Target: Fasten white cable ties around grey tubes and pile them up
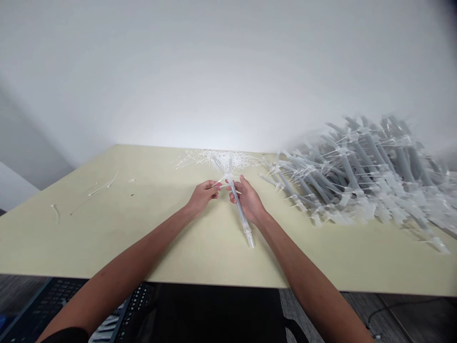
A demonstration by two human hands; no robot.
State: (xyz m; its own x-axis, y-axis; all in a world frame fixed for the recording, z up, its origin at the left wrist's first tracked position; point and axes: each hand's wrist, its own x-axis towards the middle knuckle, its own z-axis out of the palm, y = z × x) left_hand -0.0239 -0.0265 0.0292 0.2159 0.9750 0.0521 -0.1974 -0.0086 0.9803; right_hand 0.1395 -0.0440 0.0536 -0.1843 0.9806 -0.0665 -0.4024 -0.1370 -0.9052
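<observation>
A Y-shaped assembly of clear plastic tubing [240, 208] slants over the table in front of me, its forked end pointing away and its clear end tip toward me. My right hand [247, 197] is closed around its stem just below the fork. To the left of the fork, my left hand [204, 196] pinches a thin white cable tie [216, 183] that juts from the joint. The fingertips hide most of that strip. Just behind the fork lies a loose heap of white cable ties [243, 160].
A large pile of similar tube assemblies [352, 166] covers the table's right side. Loose strips [104, 186] and a short curved piece [55, 214] lie at left on the yellowish table [171, 259]. Below its front edge stands a dark crate [35, 305]. A wall rises behind.
</observation>
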